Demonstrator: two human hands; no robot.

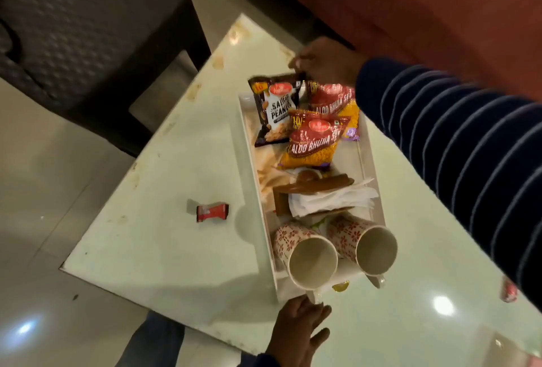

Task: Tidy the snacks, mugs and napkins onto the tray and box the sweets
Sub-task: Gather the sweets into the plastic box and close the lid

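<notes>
My right hand (pixel 325 62), in a navy striped sleeve (pixel 457 143), reaches over the far end of the white tray (pixel 370 158). Its fingers pinch the top corner of the salted peanuts packet (pixel 274 109), which stands tilted at the tray's far-left corner. My left hand (pixel 299 333) rests at the tray's near end, fingers spread and loose, tips touching or just short of the rim; holding nothing.

Tray sits on a white table (pixel 164 237), long axis running away from me.

On the tray, far to near:
- Two red-and-yellow Aloo Bhujia Sev packets. One (pixel 337 102) lies at the far-right corner beside the peanuts, the other (pixel 312 140) overlaps both, nearer the middle.
- Brown napkin holder (pixel 308 189) at mid-tray, lying tipped, with white napkins (pixel 328 199) spilling toward the right rim.
- Two white mugs with red flower print at the near end, side by side, both tipped with mouths toward me: left mug (pixel 305 258), right mug (pixel 365 245). Empty inside.
- Small gold-wrapped sweet (pixel 340 286) just below the mugs, near the tray's near edge.

Off the tray: a red-wrapped sweet (pixel 212 211) on the table, well left of the tray. Another red-wrapped item (pixel 509 293) shows at the right, partly hidden by my sleeve; cannot tell what it is.

Dark chair (pixel 88 35) beyond the table's far-left corner.
</notes>
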